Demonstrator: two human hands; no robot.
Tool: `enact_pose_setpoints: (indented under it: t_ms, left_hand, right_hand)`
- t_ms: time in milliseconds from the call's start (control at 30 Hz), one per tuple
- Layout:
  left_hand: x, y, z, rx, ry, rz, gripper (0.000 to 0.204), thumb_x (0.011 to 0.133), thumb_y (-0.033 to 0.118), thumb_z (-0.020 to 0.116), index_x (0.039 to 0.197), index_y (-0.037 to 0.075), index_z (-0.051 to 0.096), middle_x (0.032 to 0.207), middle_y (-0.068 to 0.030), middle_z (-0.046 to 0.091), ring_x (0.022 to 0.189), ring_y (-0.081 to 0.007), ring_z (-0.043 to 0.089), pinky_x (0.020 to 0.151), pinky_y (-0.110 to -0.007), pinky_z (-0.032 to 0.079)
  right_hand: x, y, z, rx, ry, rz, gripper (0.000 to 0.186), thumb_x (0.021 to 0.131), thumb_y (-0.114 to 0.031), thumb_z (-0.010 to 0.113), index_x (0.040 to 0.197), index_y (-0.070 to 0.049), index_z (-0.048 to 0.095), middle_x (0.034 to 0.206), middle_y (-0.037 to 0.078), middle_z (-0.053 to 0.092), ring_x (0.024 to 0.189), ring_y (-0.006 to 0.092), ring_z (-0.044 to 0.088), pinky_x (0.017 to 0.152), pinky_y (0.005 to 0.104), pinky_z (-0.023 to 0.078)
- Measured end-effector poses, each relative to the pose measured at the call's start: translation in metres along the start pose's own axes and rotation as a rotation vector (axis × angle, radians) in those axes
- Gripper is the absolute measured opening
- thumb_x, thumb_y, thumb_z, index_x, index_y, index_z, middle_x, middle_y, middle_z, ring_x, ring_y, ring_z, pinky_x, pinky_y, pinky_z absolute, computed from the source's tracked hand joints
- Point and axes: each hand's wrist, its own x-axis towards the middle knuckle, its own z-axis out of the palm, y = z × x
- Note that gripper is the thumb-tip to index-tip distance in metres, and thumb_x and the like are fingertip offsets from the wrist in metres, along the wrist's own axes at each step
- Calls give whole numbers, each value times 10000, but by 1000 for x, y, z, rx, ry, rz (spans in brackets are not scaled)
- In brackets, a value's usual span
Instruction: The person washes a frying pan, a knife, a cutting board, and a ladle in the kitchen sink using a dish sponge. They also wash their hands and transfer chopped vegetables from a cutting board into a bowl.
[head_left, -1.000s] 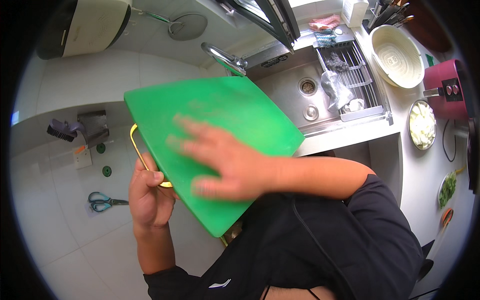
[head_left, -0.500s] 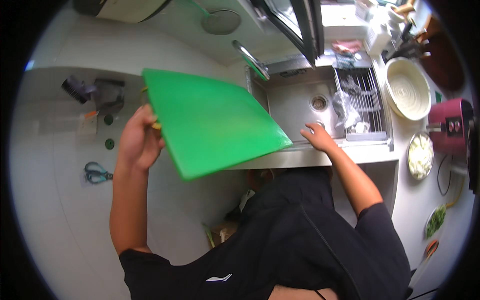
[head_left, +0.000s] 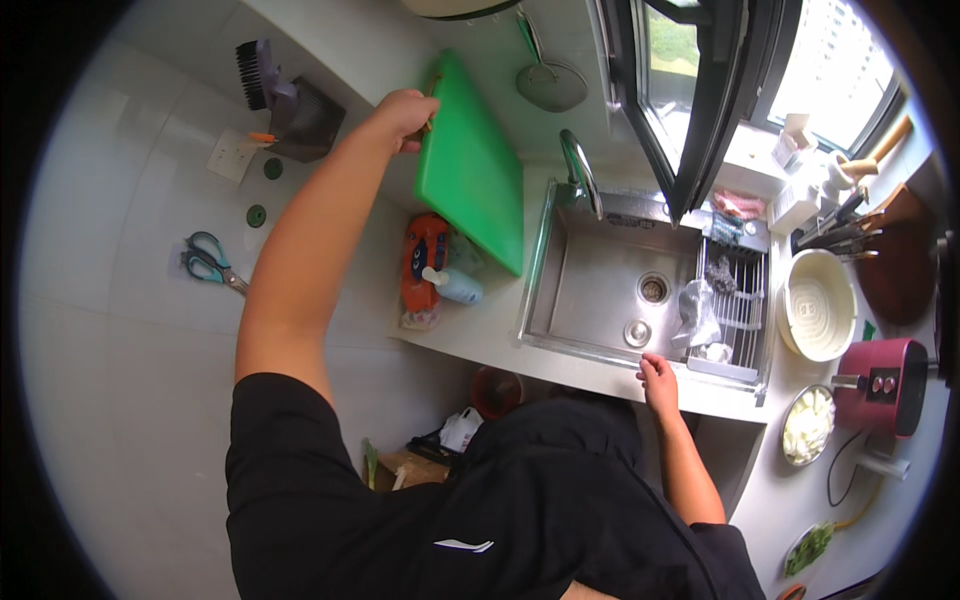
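Observation:
My left hand (head_left: 408,118) grips the left edge of a green cutting board (head_left: 470,165), fingers wrapped round its rim. The board stands nearly upright at the back left of the counter, near the wall, left of the sink. Whether its lower edge rests on the counter, I cannot tell. My right hand (head_left: 657,384) hangs at the sink's front edge with nothing in it, fingers loosely bent and a little apart. Beside it is the steel sink (head_left: 600,290), with a drain and a round steel stopper (head_left: 638,332) on its floor.
A pump bottle (head_left: 458,287) and an orange pack (head_left: 424,262) stand below the board. The faucet (head_left: 580,172) and open window frame (head_left: 680,130) rise behind the sink. Right of it are a drying rack (head_left: 740,320), cream basin (head_left: 820,305), bowl of pale slices (head_left: 808,427) and magenta appliance (head_left: 880,385).
My left hand has carried the cutting board away from me to the back of the counter and turned it upright. My right hand has drawn back to the sink's front edge. The view has shifted.

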Motion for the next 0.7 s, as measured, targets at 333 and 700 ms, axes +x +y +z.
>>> enact_pose_setpoints:
  t_ms: [333, 700]
  left_hand:
    - [-43, -28, -6, 532, 46, 161, 457, 867, 308, 687, 1187, 2, 574, 988, -166, 683, 826, -245, 692, 627, -408, 578]
    - [-21, -114, -29, 332, 240, 145, 524, 872, 409, 676, 1249, 52, 611, 1026, -144, 703, 929, -272, 688, 817, -397, 533]
  right_hand:
    - [4, -29, -11, 24, 60, 2, 325, 963, -245, 602, 1206, -30, 618, 1033, 41, 659, 825, 122, 635, 698, 251, 478]
    - [-2, -12, -33, -5, 20, 61, 310, 991, -280, 574, 1203, -59, 618, 1029, 39, 665, 810, 120, 643, 662, 243, 474]
